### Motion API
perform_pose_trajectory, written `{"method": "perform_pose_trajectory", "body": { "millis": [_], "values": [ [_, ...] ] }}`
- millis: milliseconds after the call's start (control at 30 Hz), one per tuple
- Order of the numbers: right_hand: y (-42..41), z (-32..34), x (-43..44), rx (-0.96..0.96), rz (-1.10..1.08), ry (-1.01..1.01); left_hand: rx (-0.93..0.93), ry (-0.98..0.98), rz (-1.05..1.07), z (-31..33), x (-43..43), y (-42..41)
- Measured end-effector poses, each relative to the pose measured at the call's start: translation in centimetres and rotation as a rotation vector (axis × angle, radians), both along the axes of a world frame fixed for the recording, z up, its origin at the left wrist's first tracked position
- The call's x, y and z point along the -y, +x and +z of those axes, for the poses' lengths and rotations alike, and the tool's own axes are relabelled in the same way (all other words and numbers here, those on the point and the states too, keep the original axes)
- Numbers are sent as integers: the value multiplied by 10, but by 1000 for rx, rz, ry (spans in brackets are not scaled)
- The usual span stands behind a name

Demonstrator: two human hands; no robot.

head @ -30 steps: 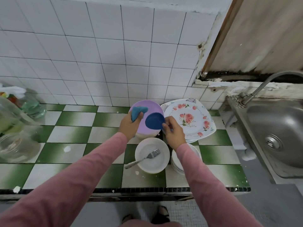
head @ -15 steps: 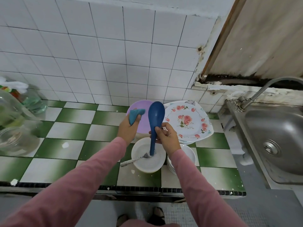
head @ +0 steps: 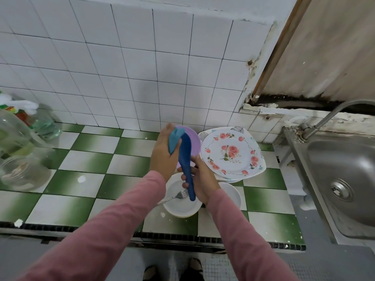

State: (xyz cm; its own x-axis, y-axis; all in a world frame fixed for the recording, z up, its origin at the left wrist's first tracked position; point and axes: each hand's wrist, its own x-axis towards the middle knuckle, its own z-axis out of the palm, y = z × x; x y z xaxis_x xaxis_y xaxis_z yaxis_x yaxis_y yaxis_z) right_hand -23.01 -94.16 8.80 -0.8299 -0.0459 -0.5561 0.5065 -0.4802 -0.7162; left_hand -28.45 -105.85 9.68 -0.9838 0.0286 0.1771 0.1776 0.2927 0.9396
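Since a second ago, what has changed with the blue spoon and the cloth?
The right hand turned the blue spoon so its handle shows, and the left hand brought the cloth against its head. Both grips stayed; the fork still lies in the white bowl.

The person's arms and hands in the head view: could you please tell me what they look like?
Both arms are covered by long, plain pink sleeves, the left sleeve and the right sleeve each ending at the wrist. The left hand and right hand are bare: no gloves, and no ring, watch or bracelet shows.
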Motion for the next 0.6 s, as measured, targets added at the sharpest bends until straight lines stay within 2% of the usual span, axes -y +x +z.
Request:
{"method": "perform_pose_trajectory", "body": {
  "millis": [67,133,233,367,500,600],
  "values": [
    [-2,6,-1,-34,-14,-123,-40,-276,-192,-3,-2,-2],
    [-7,6,-6,-53,-23,-139,7,-495,-353,-9,-2,-4],
    [-6,2,-11,-49,-22,-132,78,-567,-422,-8,-3,-11],
    [-4,3,-12,-67,-13,-157,21,-696,-322,-4,-14,-21],
    [-9,3,-18,-71,-32,-116,168,-629,-343,-11,-29,-7],
    [-10,3,-14,-67,-41,-73,179,-644,-350,-10,-30,-7]
  ]
}}
